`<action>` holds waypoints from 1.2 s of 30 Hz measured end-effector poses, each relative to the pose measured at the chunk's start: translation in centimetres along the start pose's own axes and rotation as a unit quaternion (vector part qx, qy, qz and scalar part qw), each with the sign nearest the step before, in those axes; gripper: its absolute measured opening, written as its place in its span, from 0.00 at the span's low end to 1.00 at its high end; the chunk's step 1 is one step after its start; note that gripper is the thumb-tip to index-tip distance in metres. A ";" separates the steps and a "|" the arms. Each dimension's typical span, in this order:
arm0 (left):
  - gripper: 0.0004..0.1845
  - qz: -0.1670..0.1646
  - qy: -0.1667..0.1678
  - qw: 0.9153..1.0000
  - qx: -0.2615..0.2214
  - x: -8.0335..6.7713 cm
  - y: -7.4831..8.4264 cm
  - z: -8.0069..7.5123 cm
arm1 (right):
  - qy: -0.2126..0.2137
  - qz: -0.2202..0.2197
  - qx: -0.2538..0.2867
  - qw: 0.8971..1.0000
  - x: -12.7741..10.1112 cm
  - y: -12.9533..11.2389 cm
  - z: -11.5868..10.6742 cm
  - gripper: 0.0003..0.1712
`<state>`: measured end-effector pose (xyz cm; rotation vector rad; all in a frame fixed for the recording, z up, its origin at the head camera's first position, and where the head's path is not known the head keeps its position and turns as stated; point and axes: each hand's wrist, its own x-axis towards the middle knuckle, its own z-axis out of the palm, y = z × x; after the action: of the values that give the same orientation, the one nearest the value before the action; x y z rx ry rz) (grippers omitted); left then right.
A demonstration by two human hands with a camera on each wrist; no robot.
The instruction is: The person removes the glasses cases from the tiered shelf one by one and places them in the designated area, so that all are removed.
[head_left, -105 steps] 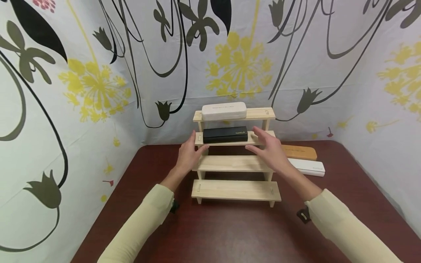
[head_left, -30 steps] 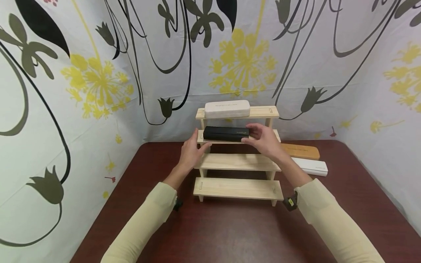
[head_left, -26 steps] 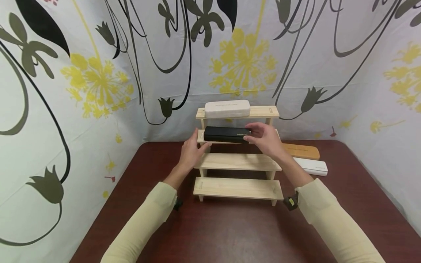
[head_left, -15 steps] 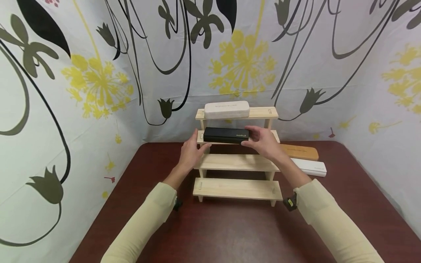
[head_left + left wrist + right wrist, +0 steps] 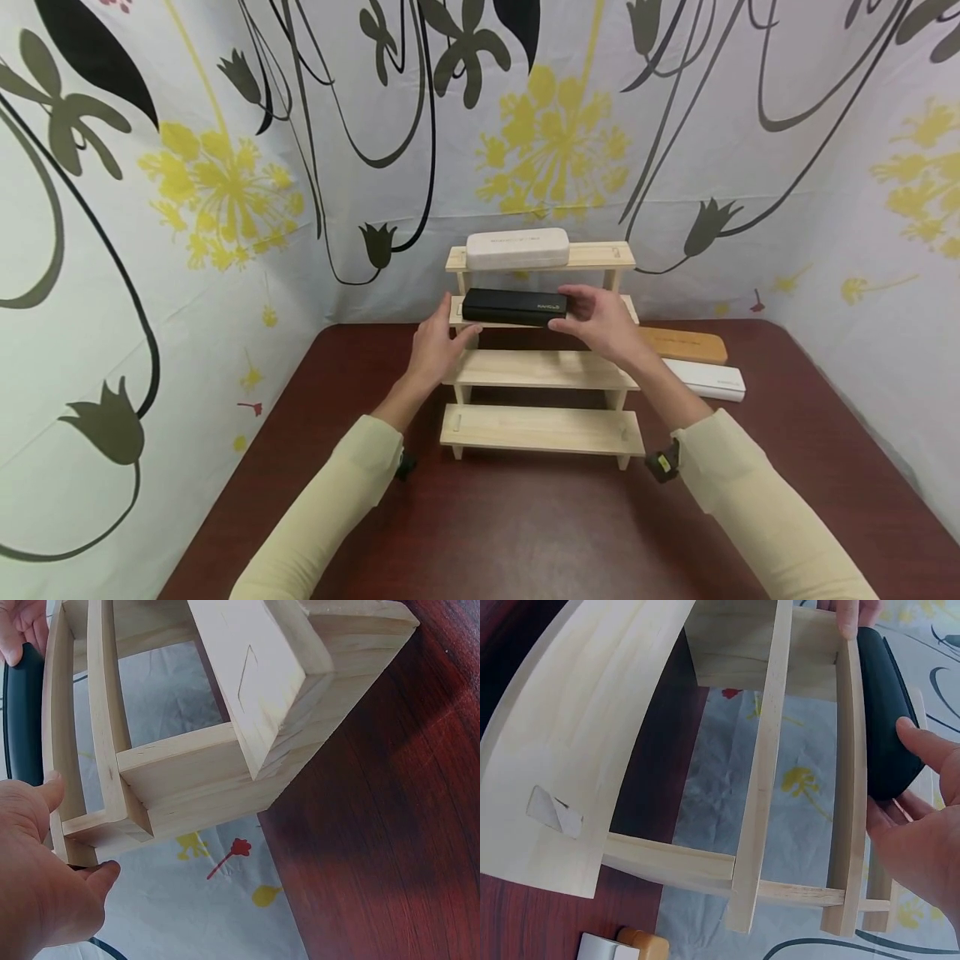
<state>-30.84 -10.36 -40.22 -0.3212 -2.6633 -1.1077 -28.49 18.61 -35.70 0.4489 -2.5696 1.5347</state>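
**Now two hands at the black case**

Up on the rack (image 5: 540, 369), second step from the top, lies the black case (image 5: 513, 307). The right hand (image 5: 600, 323) pinches its right end. The left hand (image 5: 435, 350) touches the left end with loose fingers.

The left wrist view shows the case (image 5: 21, 712) by the thumb.

The right wrist view shows fingers (image 5: 922, 746) curled round the case (image 5: 885, 712).

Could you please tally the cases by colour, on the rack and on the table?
White cases: 2
Black case: 1
Tan case: 1
Total: 4 cases
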 end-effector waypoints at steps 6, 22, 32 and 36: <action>0.50 0.001 -0.001 1.000 -0.001 0.0 0.1 -0.1 | 0.029 -0.015 0.033 0.999 -0.4 -0.1 -0.3 0.37; 0.45 0.015 0.001 1.000 0.011 0.1 0.0 -0.1 | 0.046 -0.028 0.063 0.997 -2.2 -0.3 -0.6 0.36; 0.42 0.011 0.006 1.000 0.017 0.0 0.0 -0.1 | 0.067 -0.029 0.071 0.995 -3.8 -0.1 -0.9 0.33; 0.43 0.007 0.002 1.000 0.014 0.0 0.1 -0.1 | 0.064 -0.030 0.078 0.994 -4.6 -0.2 -1.1 0.33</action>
<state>-30.78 -10.37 -40.10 -0.3307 -2.6665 -1.0663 -24.13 20.34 -36.12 0.4253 -2.3296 1.6919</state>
